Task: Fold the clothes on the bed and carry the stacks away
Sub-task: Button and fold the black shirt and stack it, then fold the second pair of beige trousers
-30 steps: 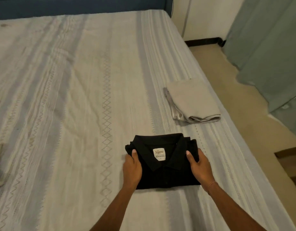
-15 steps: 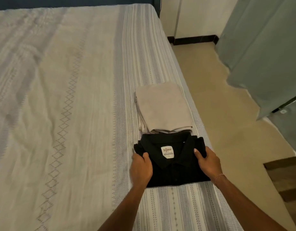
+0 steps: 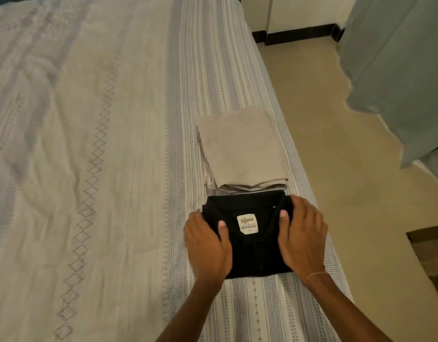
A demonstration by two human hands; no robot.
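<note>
Black shirt point(image 3: 250, 248) under the hands reads as matt knit cloth, soaking up the light, with a smooth white woven label point(image 3: 247, 224) printed at the collar. Just beyond it, the beige folded garment point(image 3: 240, 149) looks like a flat, fine-weave cotton, dull and crisp-edged. The bed cover point(image 3: 89, 144) is pale textured cloth, slightly crinkled, with woven grey stripes and a stitched diamond line. Floor point(image 3: 336, 156) comes across smooth and faintly sheeny, stone-like. Grey-green curtain point(image 3: 398, 70) hangs as soft matt fabric. On the right wrist, 1 thin chain bracelet point(image 3: 314, 274) glints like metal.
</note>
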